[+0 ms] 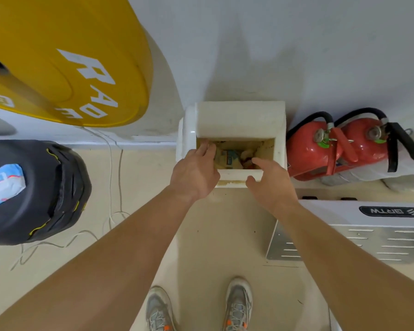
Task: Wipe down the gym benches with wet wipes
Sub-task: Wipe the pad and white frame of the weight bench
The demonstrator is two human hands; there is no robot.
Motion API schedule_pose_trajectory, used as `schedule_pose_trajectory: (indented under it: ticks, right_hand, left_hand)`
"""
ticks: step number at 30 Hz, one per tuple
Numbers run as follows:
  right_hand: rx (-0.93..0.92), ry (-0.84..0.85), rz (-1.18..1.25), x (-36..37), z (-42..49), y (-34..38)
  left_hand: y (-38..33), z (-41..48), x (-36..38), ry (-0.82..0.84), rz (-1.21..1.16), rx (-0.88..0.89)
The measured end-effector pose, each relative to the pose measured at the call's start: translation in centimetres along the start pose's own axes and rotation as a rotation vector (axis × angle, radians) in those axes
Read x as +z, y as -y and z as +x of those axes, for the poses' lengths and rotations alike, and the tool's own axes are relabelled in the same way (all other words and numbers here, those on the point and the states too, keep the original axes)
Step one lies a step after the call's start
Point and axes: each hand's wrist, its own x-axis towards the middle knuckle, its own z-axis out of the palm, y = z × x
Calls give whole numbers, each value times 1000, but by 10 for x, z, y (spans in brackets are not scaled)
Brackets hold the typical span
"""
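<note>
White plastic formed the waste bin (239, 118), which stood against the wall with its rectangular opening running left to right. Both hands hovered at that opening: the left hand (194, 173) reached over its left edge with fingers extended and close together, and the right hand (270, 182) hung over the near right rim with fingers loosely spread, thumb apart. Neither hand visibly held anything. Whether a used wipe lay among the litter inside could not be told. The wet wipes pack (3, 185) rested on the black bench pad (46, 199), well apart to the left of both hands, its long axis slanting. The left hand was nearer, so fetching a fresh wipe probably called for a leftward reach.
</note>
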Motion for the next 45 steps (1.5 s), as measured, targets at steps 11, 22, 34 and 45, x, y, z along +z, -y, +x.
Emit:
schedule_pose_trajectory:
  ticks: [11, 22, 34, 45]
  right_hand:
    - [-245, 231, -261, 49, -87, 99]
    - [-610, 553, -502, 249, -143, 286]
    - [-682, 433, -597, 496, -64, 417]
    - [-816, 208, -622, 601, 58, 449]
  left_hand:
    - [93, -134, -40, 114, -137, -292]
    - [325, -291, -19, -22, -359, -778]
    - [615, -240, -11, -197, -245, -744]
    - [717, -115, 23, -292, -63, -486]
